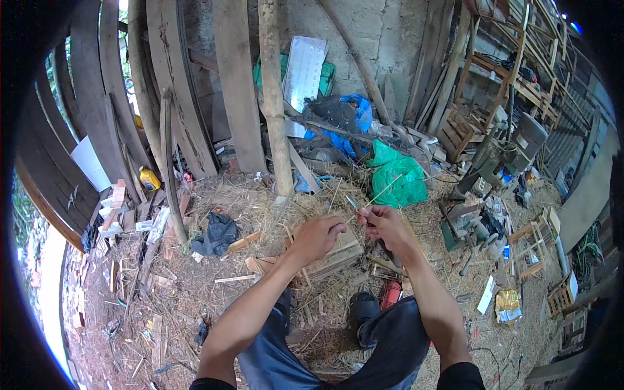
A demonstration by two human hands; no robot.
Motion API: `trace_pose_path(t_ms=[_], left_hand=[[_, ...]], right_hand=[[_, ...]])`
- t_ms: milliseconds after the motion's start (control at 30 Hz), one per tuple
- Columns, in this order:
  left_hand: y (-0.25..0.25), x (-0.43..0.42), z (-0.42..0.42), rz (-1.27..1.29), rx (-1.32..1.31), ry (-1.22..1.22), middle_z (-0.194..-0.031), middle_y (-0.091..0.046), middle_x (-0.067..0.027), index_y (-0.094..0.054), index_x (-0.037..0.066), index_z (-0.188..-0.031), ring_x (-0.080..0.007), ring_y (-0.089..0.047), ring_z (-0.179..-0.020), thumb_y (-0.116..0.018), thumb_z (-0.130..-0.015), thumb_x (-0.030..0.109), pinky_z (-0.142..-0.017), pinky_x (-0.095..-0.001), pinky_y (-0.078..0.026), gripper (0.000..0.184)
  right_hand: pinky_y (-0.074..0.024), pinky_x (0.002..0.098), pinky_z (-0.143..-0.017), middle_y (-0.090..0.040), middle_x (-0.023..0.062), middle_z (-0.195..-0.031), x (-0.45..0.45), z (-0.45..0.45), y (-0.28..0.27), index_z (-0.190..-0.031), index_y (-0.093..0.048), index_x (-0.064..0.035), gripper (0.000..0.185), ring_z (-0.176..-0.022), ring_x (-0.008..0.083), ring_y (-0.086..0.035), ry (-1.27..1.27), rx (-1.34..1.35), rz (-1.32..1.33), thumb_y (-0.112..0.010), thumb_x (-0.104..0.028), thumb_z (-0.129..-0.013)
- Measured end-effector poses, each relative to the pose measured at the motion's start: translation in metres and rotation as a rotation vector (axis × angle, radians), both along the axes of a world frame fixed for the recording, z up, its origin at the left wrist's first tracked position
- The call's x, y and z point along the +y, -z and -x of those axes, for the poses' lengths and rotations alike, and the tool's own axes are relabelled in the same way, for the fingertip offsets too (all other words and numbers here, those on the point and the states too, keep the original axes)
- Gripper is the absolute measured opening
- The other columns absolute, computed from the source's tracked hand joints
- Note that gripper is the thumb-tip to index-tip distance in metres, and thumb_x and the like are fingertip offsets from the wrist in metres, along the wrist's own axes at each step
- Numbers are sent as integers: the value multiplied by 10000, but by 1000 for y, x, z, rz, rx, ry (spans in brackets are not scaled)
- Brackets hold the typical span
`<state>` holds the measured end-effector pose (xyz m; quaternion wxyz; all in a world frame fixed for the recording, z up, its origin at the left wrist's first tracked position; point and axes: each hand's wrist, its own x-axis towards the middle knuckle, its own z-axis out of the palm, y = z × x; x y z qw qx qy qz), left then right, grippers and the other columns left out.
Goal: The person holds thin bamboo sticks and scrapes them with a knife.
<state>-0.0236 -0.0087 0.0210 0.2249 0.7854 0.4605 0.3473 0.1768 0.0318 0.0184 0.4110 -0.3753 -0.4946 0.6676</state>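
Both hands are raised in front of my knees, near the middle of the view. My left hand [317, 238] has its fingers curled together, with a thin strip at its fingertips. In my right hand [385, 227] are a small knife [352, 203], its blade pointing up and left, and a thin pale strip [389, 190] that slants up to the right. The fingers of both hands are a short distance apart. Beneath them a wooden block [335, 259] lies on the littered ground.
A green plastic bag [398, 177] lies beyond my right hand. A wooden post [275, 97] stands ahead. At left are a black bag [216, 235] and a yellow bottle [149, 179]. A red object [390, 294] lies by my shoe [364, 309]. Machinery [478, 218] stands at right.
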Motion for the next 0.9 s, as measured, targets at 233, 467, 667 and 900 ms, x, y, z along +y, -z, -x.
trace_pose_path(t_ms=[233,467,667,900], left_hand=[[-4,-3,-1,-35,48,-20,-855,-626,-148,-632,52,-885,-363,-588,-811,-512,-857,151,-707,-447,-459,158],[14,4,5,-66,17,-54,-859,-624,-145,-628,44,-870,-359,-587,-816,-519,-850,146,-702,-442,-461,151],[2,-7,18,-65,49,-67,-859,-625,-136,-628,49,-872,-351,-590,-817,-517,-860,156,-692,-439,-464,154],[4,-8,0,-338,224,-161,-894,-609,-91,-614,48,-889,-296,-611,-795,-536,-840,143,-695,-404,-489,133]], right_hand=[[-276,201,-410,-528,-19,-641,7,-3,1,-784,-580,-18,210,-456,38,-376,-11,-73,-34,-584,-188,-908],[-303,216,-423,-528,-34,-649,-6,18,18,-782,-589,-28,224,-513,30,-423,-29,-285,-170,-560,-207,-914],[-245,207,-409,-510,-47,-675,15,-29,15,-938,-624,-11,198,-465,47,-353,255,-60,-3,-556,-195,-912],[-249,200,-398,-514,-30,-642,-13,24,8,-884,-612,-6,218,-461,34,-361,42,-15,-4,-552,-212,-924]])
